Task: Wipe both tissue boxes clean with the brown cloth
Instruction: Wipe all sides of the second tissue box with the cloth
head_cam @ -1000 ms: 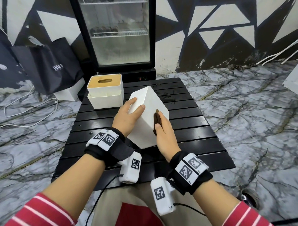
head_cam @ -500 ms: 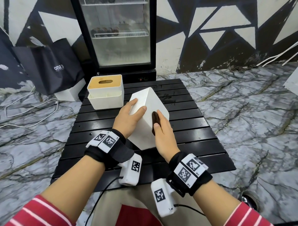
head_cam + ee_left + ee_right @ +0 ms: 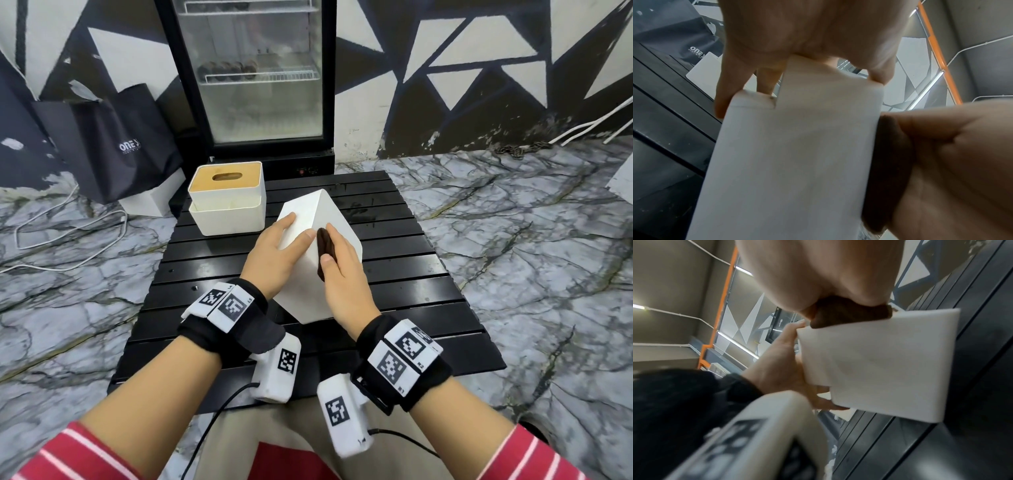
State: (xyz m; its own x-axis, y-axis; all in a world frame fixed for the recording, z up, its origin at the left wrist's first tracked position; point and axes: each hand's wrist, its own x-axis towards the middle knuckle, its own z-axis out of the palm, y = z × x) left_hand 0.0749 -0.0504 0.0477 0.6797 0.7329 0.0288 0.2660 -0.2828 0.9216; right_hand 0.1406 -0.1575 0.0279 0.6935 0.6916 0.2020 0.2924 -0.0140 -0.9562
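A plain white tissue box (image 3: 310, 274) is tilted up on one corner over the black slatted table (image 3: 428, 301). My left hand (image 3: 279, 251) grips its left side, thumb on the near face and fingers round the far face; the left wrist view shows the same box (image 3: 797, 154). My right hand (image 3: 342, 267) presses the folded brown cloth (image 3: 323, 248) flat against the box's right face; the cloth (image 3: 846, 313) sits under the palm in the right wrist view. A second white tissue box with a wooden slotted lid (image 3: 227, 197) stands at the table's back left.
A glass-door fridge (image 3: 253, 78) stands behind the table. A black shopping bag (image 3: 113, 144) and a white box lean at the back left. White cables (image 3: 68, 246) run over the marble floor. The table's right and near parts are bare slats.
My right hand has slid the brown cloth up along the box's right face, away from me. The left hand keeps the same hold on the tilted box.
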